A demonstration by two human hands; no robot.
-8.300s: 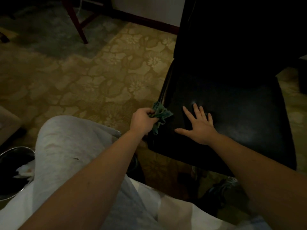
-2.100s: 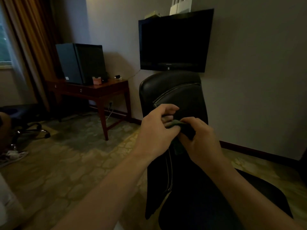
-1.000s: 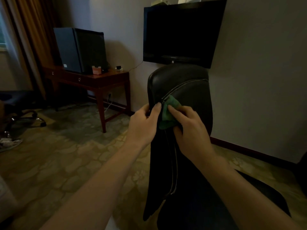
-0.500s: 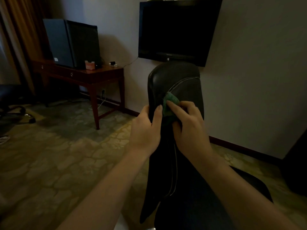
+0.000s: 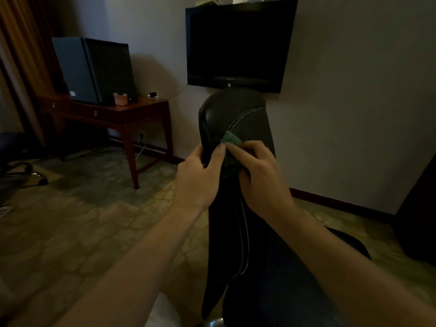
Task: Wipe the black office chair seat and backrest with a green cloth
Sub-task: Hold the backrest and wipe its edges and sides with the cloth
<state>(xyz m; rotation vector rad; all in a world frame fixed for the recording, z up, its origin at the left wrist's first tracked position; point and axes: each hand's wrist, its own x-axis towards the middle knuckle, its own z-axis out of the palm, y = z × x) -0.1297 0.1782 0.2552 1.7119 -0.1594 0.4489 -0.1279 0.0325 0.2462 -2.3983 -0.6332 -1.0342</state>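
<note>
The black office chair's backrest (image 5: 238, 114) stands upright in the middle of the view, seen nearly edge-on, with its seat (image 5: 283, 279) below to the right. A bunched green cloth (image 5: 232, 140) lies against the backrest's upper side. My right hand (image 5: 257, 168) grips the cloth and presses it on the leather. My left hand (image 5: 200, 178) grips the backrest's left edge, its thumb touching the cloth.
A wall-mounted television (image 5: 238, 43) hangs right behind the chair. A wooden desk (image 5: 113, 114) with a dark mini fridge (image 5: 92, 69) stands at the left. Patterned carpet (image 5: 82, 220) covers the floor. Another chair's base (image 5: 23, 171) is at the far left.
Since the seat wiping, the cloth passed from my left hand to my right and moved to the backrest. In the last second both hands rose slightly with the cloth along the backrest's edge.
</note>
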